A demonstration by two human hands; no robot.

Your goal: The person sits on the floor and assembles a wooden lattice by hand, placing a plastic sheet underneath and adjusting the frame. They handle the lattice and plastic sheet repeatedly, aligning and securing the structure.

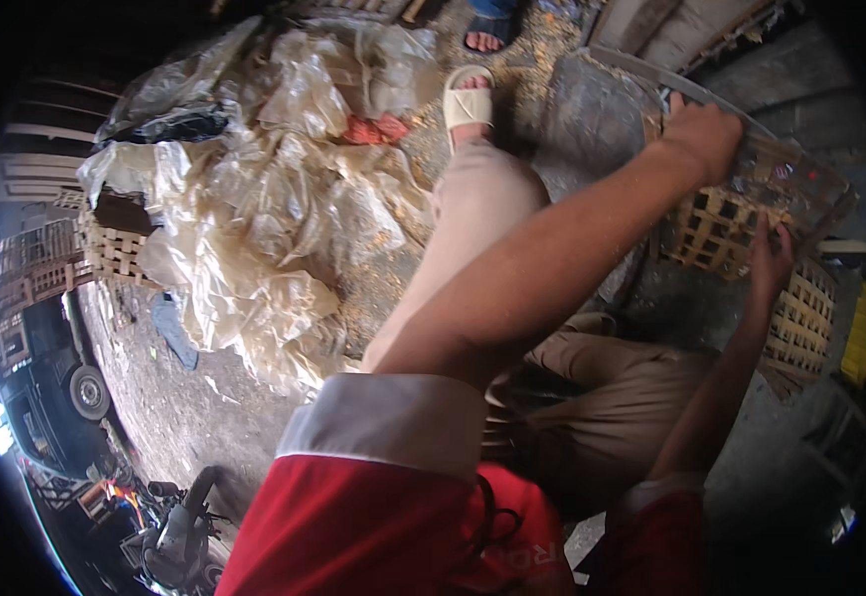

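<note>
My left hand [703, 139] reaches across to the far right, its fingers closed at the upper edge of a woven slat basket [703, 230]. What they hold is hidden by the back of the hand. My right hand [773, 260] is up against the basket's near right side, with its visible fingers stretched out and apart. A dark wooden board [800, 184] lies across the basket's top, just beyond my hands. Part of the basket's lattice wall is hidden behind my right fingers.
Crumpled clear plastic sheeting [254, 219] heaps at the left, with an orange-red scrap [375, 129] on it. Another woven basket [115, 248] stands beyond. A second lattice basket [800, 313] and a yellow object [862, 333] are at right. A motorcycle [179, 541] is lower left. Another person's sandalled foot [484, 38] shows ahead.
</note>
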